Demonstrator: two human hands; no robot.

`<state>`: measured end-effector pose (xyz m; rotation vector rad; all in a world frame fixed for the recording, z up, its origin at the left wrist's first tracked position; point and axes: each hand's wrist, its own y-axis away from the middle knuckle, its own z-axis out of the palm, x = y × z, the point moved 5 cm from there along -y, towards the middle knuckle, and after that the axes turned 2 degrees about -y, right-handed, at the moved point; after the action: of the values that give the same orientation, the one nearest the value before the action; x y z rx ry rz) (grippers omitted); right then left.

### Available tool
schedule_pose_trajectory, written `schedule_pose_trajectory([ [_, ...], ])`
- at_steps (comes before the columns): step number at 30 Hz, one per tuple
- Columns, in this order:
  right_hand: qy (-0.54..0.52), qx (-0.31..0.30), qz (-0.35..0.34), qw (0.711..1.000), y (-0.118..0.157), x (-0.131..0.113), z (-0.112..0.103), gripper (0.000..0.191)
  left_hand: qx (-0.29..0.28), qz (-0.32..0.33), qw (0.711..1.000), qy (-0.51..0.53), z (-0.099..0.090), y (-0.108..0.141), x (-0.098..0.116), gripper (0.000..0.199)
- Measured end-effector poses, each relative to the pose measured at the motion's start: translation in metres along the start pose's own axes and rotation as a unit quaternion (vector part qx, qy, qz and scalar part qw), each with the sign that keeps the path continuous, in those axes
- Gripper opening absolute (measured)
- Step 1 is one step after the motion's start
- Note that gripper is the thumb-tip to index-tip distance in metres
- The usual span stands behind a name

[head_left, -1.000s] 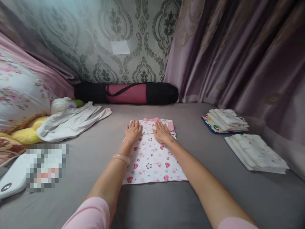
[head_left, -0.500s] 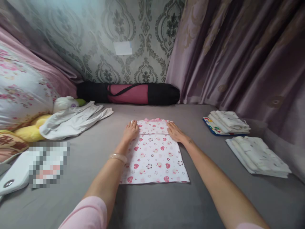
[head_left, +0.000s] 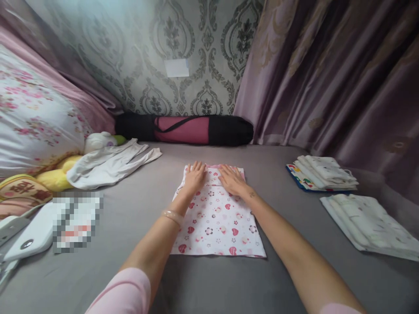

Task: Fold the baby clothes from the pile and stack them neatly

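A white garment (head_left: 218, 222) with red hearts and flowers lies flat on the grey bed sheet (head_left: 209, 283), its pink collar at the far end and its upper part folded across. My left hand (head_left: 195, 175) rests palm down on the upper left of the garment, fingers extended. On the upper right, my right hand (head_left: 231, 179) lies flat with its fingers spread, pointing toward the collar. A gap of printed cloth shows between the two hands.
Folded cloths (head_left: 324, 172) and another folded stack (head_left: 369, 224) sit at the right. A black and pink bag (head_left: 181, 129) lies along the wall. At the left are white clothing (head_left: 111, 168), a yellow plush (head_left: 57, 176) and a white device (head_left: 36, 233).
Both hands have slid inward from the garment's side edges onto its upper part, closer together. The view has shifted slightly, so the surroundings appear further right.
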<state>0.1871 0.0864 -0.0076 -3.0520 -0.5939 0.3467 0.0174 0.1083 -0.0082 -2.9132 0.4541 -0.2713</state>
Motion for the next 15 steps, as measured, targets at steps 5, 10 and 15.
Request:
schedule_pose_trajectory([
  [5, -0.002, -0.023, -0.011, 1.000, -0.008, -0.013, 0.020, 0.058, -0.028, 0.003, 1.000, -0.008, 0.020, 0.003, 0.005, 0.055],
  [10, -0.005, -0.033, -0.013, 0.999, -0.004, 0.002, 0.021, 0.060, -0.020, -0.029, 0.999, -0.004, 0.022, 0.004, -0.019, 0.063],
  [15, 0.004, -0.007, 0.013, 1.000, 0.002, 0.020, 0.016, 0.063, -0.035, -0.040, 0.998, 0.022, 0.018, 0.006, -0.037, 0.060],
])
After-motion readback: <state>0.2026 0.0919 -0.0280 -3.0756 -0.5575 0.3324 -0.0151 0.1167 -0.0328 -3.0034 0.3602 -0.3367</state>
